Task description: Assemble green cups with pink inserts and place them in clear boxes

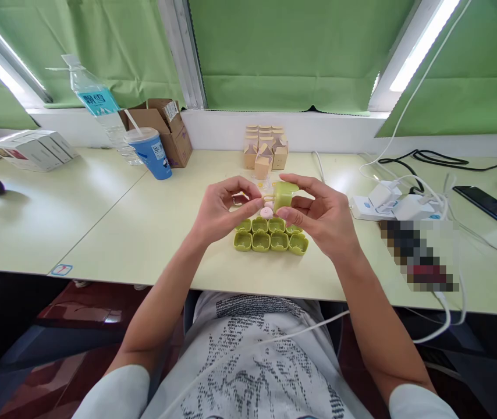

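My right hand (325, 218) holds a small light-green plastic cup (284, 196) on its side between thumb and fingers, its narrow end toward my left hand (226, 210). The left thumb and index finger are pinched together on a thin pale loop (268, 199) that reaches to the cup. How the loop joins the cup is too small to tell. Below both hands, several matching scallop-rimmed green cups (261, 241) stand in two rows on the table. Just behind them lies a small pink round piece (266, 213), partly covered by the hands.
Several small kraft boxes (266, 145) stand against the wall. A blue drink cup (150, 152), a water bottle (100, 107) and an opened carton (174, 134) are at the back left. To the right are a power strip (364, 208), cables and a phone (490, 205).
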A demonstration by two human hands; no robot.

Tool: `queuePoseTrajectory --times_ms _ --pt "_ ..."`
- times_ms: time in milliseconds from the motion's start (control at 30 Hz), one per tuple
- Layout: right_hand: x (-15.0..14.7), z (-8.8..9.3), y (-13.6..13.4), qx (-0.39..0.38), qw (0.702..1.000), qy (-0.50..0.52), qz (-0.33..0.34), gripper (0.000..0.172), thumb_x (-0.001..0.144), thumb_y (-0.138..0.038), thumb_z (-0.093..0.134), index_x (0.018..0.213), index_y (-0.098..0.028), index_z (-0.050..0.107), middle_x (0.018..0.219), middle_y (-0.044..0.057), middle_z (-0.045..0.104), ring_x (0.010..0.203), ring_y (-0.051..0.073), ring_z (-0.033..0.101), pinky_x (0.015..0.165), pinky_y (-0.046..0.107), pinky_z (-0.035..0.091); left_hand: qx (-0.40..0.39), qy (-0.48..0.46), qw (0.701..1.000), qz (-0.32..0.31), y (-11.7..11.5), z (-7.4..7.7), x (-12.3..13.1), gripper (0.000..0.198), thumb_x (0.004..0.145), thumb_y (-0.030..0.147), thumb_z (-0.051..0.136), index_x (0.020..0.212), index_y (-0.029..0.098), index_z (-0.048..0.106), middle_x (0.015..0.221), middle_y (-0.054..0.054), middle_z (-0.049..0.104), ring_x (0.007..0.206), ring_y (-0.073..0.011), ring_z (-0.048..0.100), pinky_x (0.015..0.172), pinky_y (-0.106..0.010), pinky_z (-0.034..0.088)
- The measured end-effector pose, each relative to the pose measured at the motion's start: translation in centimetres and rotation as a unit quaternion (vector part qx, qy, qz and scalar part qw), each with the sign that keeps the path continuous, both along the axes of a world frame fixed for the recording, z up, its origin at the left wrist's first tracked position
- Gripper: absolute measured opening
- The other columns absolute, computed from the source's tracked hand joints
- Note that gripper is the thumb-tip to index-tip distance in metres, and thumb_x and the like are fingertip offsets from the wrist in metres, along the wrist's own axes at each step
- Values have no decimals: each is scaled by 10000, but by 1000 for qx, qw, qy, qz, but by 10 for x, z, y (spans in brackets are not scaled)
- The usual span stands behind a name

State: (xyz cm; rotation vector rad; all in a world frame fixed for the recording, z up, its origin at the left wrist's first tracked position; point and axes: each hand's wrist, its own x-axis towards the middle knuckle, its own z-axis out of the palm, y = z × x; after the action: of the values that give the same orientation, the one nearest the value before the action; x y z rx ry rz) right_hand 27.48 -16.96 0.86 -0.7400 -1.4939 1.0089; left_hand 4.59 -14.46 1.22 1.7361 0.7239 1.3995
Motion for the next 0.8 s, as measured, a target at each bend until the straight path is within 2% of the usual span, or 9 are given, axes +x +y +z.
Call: queuePoseTrajectory --times_ms 67,167,300,400,567,800 --pt "-1 -1 0 30 999 -19 -15 693 737 -504 1099 1349 -311 839 1316 46 805 875 154 742 788 349 745 9 10 1000 -13 1 -2 1 347 804 460 1038 930 202 844 915 -46 801 809 -154 732 709 -267 615" --pt "-4 -3 -1 112 990 -68 -57 601 841 -486 1035 1380 -321 827 1260 40 780 856 150 711 775 356 723 13 38 999 -15 2 -5 2 341 848 496 1009 952 209 858 926 -54 822 817 -169 737 740 -290 617" --pt "-8 -6 -5 234 953 -147 -122 489 956 -366 940 1423 -327 803 1187 45 738 841 160 672 689 338 672 15 57 998 -12 5 -8 3 348 886 530 976 937 206 858 920 -57 837 799 -173 746 767 -305 617" --pt "-10 -8 -5 292 925 -187 -155 469 995 -346 897 1450 -323 784 1184 65 723 838 168 672 642 332 663 28 62 998 -11 5 -8 3 300 903 484 961 916 206 851 906 -49 837 822 -175 762 792 -296 621" --pt "-11 -11 -4 345 896 -211 -185 462 1024 -368 871 1469 -310 760 1189 66 747 868 170 707 663 324 688 32 87 996 6 3 -7 3 151 959 345 834 939 195 840 921 -43 846 808 -170 772 781 -285 626" --pt "-12 -9 -8 362 887 -215 -188 432 1018 -300 869 1437 -280 766 1137 42 816 793 155 694 640 307 659 47 99 994 15 4 -9 4 86 946 249 783 942 189 845 917 -38 855 837 -161 774 762 -255 586"
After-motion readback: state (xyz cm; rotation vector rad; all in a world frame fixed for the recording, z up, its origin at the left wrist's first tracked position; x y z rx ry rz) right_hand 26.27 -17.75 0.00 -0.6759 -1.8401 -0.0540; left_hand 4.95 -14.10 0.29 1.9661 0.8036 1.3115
